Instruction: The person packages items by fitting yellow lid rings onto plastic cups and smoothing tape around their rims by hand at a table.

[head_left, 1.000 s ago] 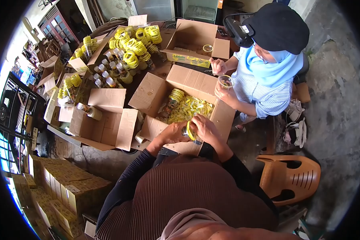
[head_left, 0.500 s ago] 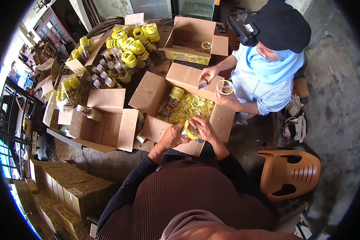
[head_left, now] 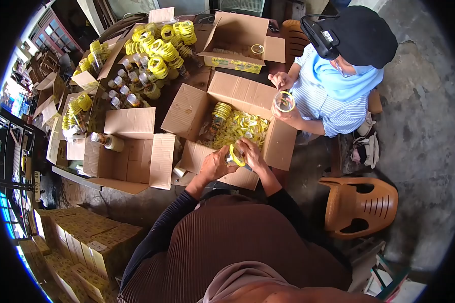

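Note:
Just over the near side of an open cardboard box (head_left: 191, 156), I hold a small clear jar with a yellow ring (head_left: 237, 157) round its rim. My left hand (head_left: 214, 165) is closed on its left side. The fingers of my right hand (head_left: 253, 155) are bent around the right side of the ring. Inside the box lie many small yellow wrapped pieces (head_left: 245, 129) and a stack of yellow-ringed jars (head_left: 221, 112). What the jar in my hands contains is hard to make out.
A co-worker (head_left: 333, 96) at the right holds a clear yellow-rimmed jar (head_left: 284, 102). Another open box (head_left: 129, 151) stands at left, with a filled bottle-like container (head_left: 107, 141) on its edge. Yellow-ringed stacks (head_left: 159, 48) fill the back. An orange chair (head_left: 361, 207) is at right.
The whole view has shifted slightly. My right hand has loosened a little from the top of the jar, showing more of the yellow ring. The co-worker's hand has moved nearer their jar.

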A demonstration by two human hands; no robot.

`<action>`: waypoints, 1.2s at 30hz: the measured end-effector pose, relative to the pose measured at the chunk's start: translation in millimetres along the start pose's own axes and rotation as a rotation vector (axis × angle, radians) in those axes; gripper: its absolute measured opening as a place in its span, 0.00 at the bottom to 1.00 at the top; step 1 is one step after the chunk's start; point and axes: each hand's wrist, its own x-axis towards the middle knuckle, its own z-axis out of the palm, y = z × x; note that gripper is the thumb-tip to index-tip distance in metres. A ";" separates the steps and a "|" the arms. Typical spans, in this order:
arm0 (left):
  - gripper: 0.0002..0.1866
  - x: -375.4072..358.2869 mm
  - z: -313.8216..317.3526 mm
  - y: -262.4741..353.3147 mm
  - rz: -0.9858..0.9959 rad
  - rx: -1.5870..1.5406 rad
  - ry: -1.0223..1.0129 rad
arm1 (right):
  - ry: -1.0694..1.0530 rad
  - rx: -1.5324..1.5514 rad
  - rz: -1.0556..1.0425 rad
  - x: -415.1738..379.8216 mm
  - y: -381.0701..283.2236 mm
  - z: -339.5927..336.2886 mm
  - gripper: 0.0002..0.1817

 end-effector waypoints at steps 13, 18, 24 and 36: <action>0.33 19.4 -53.8 -12.3 0.212 -0.516 -0.487 | -0.265 -0.800 -0.332 -25.0 -99.1 7.8 0.09; 0.23 17.5 -56.1 -10.4 0.148 -0.495 -0.510 | -0.346 -0.619 -0.392 -11.7 -73.9 -2.1 0.08; 0.24 17.5 -29.6 -20.5 0.132 -0.430 -0.329 | -0.180 -0.451 -0.389 -0.4 -37.1 6.8 0.04; 0.43 13.9 19.1 43.7 0.119 -0.204 0.215 | -0.074 -0.360 -0.006 43.2 7.5 -93.2 0.10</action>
